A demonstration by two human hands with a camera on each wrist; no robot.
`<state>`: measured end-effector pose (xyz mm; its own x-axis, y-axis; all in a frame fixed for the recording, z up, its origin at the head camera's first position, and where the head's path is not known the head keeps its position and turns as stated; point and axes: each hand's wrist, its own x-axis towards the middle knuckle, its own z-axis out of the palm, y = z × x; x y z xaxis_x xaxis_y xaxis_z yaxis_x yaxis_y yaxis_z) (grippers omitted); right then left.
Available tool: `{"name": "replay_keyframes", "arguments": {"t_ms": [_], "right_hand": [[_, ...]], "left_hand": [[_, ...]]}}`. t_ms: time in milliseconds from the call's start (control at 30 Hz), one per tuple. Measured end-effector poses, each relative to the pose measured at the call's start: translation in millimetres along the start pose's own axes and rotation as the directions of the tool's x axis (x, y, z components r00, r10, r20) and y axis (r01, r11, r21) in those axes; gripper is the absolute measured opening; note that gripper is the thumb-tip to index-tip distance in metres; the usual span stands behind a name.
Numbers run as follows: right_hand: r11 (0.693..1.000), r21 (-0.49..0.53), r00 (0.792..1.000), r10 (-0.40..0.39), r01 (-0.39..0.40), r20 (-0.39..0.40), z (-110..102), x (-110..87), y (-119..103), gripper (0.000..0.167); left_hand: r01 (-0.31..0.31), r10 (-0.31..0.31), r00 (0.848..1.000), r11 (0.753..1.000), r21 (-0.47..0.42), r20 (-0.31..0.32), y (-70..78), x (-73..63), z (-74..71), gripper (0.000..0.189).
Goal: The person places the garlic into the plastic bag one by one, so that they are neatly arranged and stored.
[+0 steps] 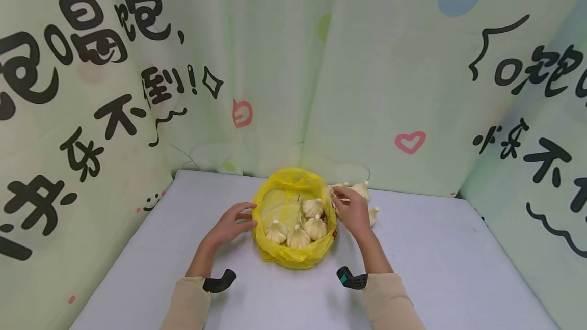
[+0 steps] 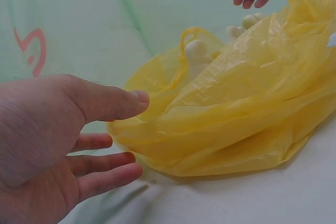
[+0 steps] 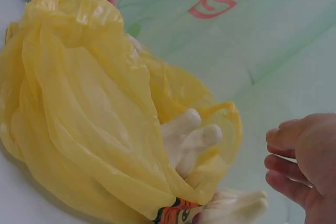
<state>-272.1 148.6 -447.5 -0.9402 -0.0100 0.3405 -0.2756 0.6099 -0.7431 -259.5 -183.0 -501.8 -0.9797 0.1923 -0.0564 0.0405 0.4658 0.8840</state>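
Note:
A yellow plastic bag (image 1: 295,257) lined round like a bowl stands on the table with its mouth spread wide. Several white garlic bulbs (image 1: 298,238) sit inside, toward its front and right. At the bag's left rim is my left hand (image 1: 233,224), fingers spread and relaxed, fingertips right beside the plastic and holding nothing. My right hand (image 1: 354,212) hovers by the bag's right rim, over more garlic bulbs (image 1: 361,190) lying outside. In the right wrist view its loosely bent fingers (image 3: 286,137) hold nothing, with a garlic bulb (image 3: 236,208) below them.
The pale table (image 1: 440,258) reaches back to a printed curtain (image 1: 367,90), which also hangs along both sides. An orange patterned piece (image 3: 172,212) shows at the bag's lower right edge, beside the outside garlic.

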Motion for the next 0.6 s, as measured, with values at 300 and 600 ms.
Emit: {"name": "replay_keyframes", "arguments": {"t_ms": [300, 600], "right_hand": [[0.998, -0.062, 0.998, -0.032, 0.029, -0.054, -17.5, -3.0, 3.6, 0.033], [0.996, -0.092, 0.995, -0.020, 0.011, -0.099, -30.8, -3.1, 18.7, 0.029]], "left_hand": [[-0.015, 0.015, 1.000, 1.000, -0.013, 0.008, -1.1, -0.8, -1.5, 0.049], [-0.016, 0.016, 1.000, 1.000, -0.017, 0.009, -2.5, 0.4, -0.8, 0.048]]}}
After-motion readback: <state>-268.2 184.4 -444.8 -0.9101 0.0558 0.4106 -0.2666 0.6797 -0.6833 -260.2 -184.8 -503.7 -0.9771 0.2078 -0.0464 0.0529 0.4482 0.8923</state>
